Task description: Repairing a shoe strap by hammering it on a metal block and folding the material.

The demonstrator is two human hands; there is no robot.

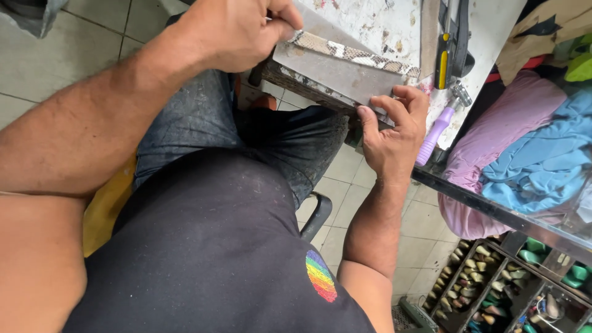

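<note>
Beyond both arms, purple-handled tool (435, 129) lies beside right hand (394, 132).

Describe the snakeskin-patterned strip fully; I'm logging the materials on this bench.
The snakeskin-patterned strip is narrow and flat, with beige, brown and white scales, possibly leather. It lies across the worn worktop, along the upper edge of a grey metal plate. The left hand covers its left end; the right hand grips the plate's corner, not the strip.

Purple-handled tool (435, 131), yellow-handled tool (442, 61), pink cloth (505, 129), blue cloth (542, 163)
</note>
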